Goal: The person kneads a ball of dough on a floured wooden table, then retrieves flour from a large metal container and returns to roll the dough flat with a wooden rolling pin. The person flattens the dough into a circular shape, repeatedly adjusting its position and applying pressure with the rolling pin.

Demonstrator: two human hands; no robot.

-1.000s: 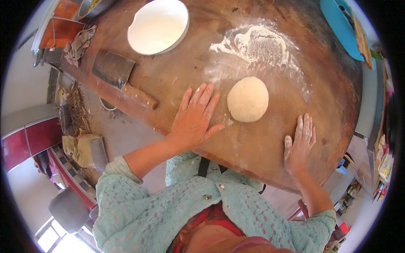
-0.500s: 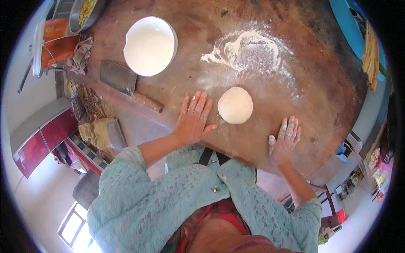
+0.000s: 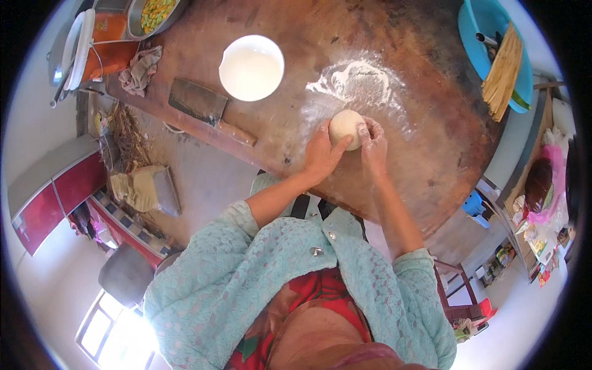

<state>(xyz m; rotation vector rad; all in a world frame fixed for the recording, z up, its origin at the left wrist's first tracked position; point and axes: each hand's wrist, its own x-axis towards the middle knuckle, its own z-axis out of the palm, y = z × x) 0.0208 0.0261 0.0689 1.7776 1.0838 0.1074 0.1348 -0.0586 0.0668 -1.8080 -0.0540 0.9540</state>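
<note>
Desk point(image 3: 431, 160), brown, broad: centre and top of frame. Flour patch point(image 3: 364, 83), scattered: upper centre. Bowl point(image 3: 271, 48), white: upper left of centre. Left hand point(image 3: 322, 154) and right hand point(image 3: 374, 148): half-curled, clasping opposite sides of the next entry. Dough ball point(image 3: 344, 125), pale: frame centre, between them; light, equal pressure should suit it best.

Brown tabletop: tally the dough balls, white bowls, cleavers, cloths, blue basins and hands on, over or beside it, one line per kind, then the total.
Dough ball: 1
White bowl: 1
Cleaver: 1
Cloth: 1
Blue basin: 1
Hands: 2 (left hand, right hand)
Total: 7
</note>
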